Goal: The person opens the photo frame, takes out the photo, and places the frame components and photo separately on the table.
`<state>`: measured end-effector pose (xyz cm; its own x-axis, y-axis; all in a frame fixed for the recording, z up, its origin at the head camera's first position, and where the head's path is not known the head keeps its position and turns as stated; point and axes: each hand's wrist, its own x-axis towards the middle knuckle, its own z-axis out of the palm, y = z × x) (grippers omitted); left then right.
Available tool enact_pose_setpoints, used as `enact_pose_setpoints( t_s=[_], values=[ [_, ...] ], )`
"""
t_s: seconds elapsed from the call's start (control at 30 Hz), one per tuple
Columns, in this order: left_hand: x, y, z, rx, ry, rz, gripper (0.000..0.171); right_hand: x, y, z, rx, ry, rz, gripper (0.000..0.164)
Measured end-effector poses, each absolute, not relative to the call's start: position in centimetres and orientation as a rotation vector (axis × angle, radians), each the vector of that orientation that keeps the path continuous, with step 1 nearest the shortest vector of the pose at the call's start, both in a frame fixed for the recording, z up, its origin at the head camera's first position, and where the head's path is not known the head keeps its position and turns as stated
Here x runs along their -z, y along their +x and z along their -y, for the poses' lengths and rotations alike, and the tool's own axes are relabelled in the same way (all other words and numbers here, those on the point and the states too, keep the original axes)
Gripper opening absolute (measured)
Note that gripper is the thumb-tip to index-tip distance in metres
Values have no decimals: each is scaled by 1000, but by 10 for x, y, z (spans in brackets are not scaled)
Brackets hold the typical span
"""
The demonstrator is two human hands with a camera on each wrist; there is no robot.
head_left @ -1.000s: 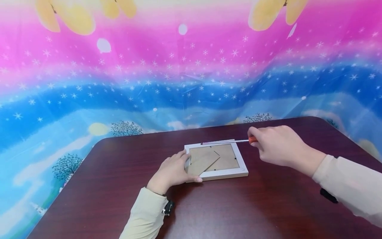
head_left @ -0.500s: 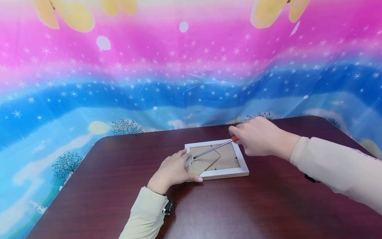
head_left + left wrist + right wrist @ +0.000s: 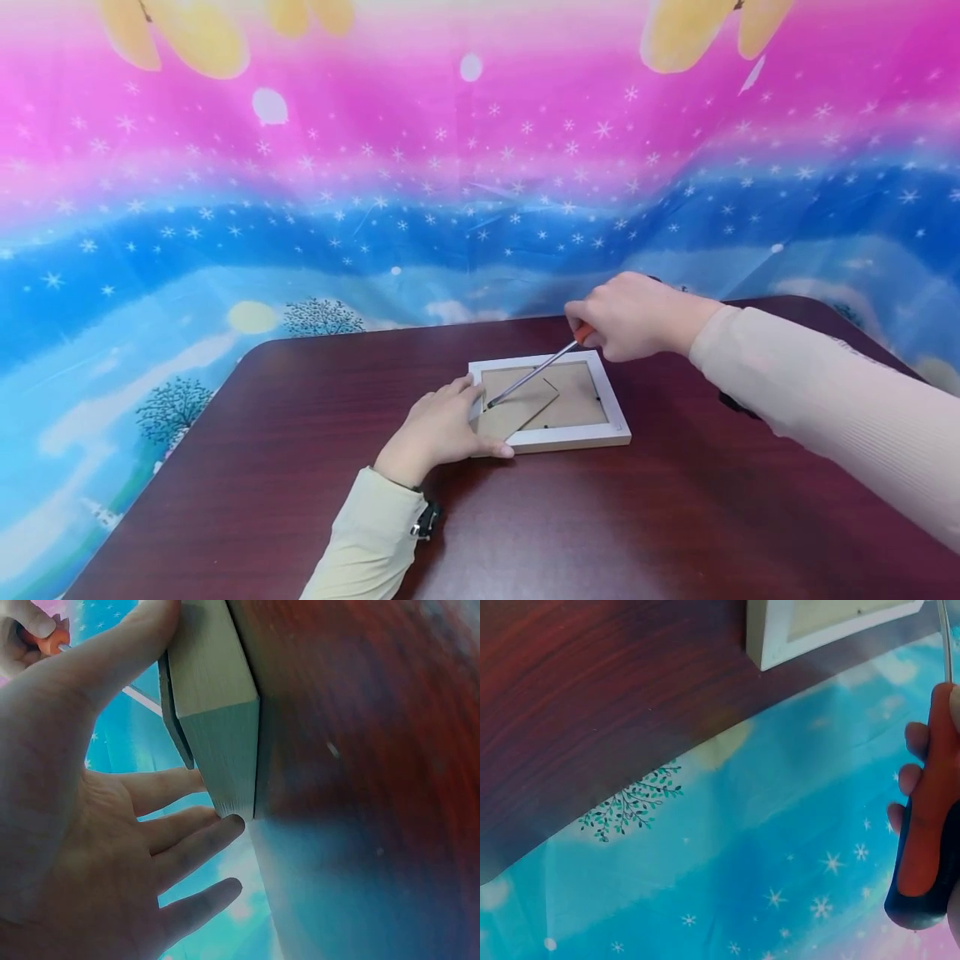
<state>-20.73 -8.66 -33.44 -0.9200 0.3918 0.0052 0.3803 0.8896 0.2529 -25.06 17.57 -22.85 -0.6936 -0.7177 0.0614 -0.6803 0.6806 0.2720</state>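
A white picture frame (image 3: 573, 435) lies back side up on the table, its brown backing board (image 3: 576, 404) showing with a stand flap (image 3: 517, 407) and small dark tabs along the inner edges. My left hand (image 3: 431, 429) holds its left end, thumb on the near side and fingers at the left edge. In my right hand (image 3: 633, 312), raised over the far right corner, is a screwdriver (image 3: 534, 371), its shaft slanting down to the left. The tip meets the backing's left inner edge near the left fingers. Its orange and black handle (image 3: 930, 802) shows in the right wrist view.
The dark red-brown wooden table (image 3: 300, 467) has rounded far corners. Behind it hangs a pink and blue printed cloth (image 3: 420, 200) with snowflakes and trees. Black bands (image 3: 425, 521) sit around the wrists.
My right hand has swung left and upward, bringing the screwdriver from the frame's far edge to the backing's left inner edge, its shaft now steeper. My left hand stays on the frame.
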Motion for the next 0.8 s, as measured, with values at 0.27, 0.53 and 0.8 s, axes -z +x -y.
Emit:
enact_pose_setpoints(
  t_s=[0.27, 0.53, 0.8],
  values=[
    [334, -206, 86, -377, 596, -3016, 103, 222, -258, -168, 236, 1144, 2835, 13],
    [334, -206, 84, -346, 599, -3014, 105, 220, -262, -165, 236, 1117, 2882, 12],
    [333, -206, 86, -358, 577, -3021, 106, 220, -260, -162, 241, 1097, 2909, 12]
  ],
)
